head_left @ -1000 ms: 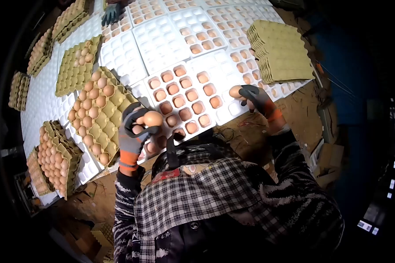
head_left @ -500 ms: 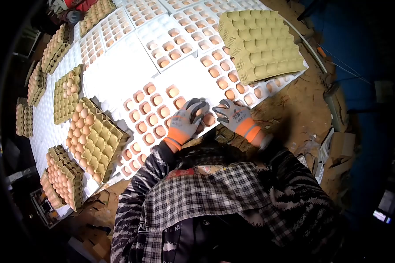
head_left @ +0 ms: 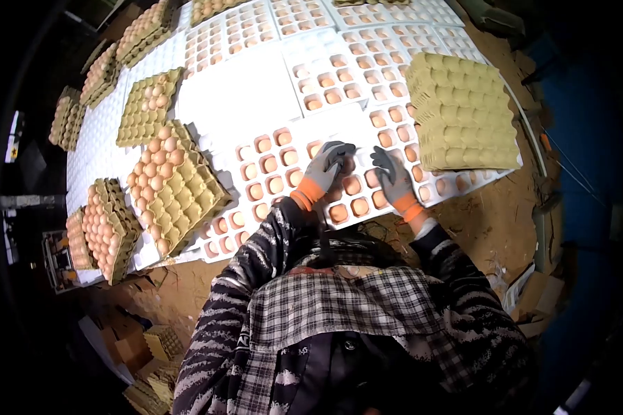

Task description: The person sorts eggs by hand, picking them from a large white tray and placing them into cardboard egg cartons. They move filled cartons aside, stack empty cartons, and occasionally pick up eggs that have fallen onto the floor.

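My left hand (head_left: 327,167), in a grey and orange glove with dark fingertips, is over the white tray with its fingers bent and close together. A shaded egg (head_left: 349,164) shows just below its fingertips; whatever lies inside the fingers is hidden. To the right, my right hand (head_left: 392,177), gloved alike, hovers low over the tray's cells with its fingers apart and nothing visible in them. Brown eggs (head_left: 359,206) sit in the square cells of the tray (head_left: 339,225) between and below the hands. More eggs (head_left: 275,185) fill cells left of my left hand.
A tall stack of upturned pulp trays (head_left: 464,117) stands at the right. At the left are pulp trays with eggs (head_left: 180,207), a part-filled one (head_left: 145,111) and further stacks (head_left: 104,232). Egg-filled white trays (head_left: 325,83) lie beyond the hands. Cardboard boxes (head_left: 541,297) lie on the floor.
The view has shifted, so the table appears further right. My hands have moved away from the tray's near edge; several eggs near that edge are now uncovered. My right hand's fingers now point forward.
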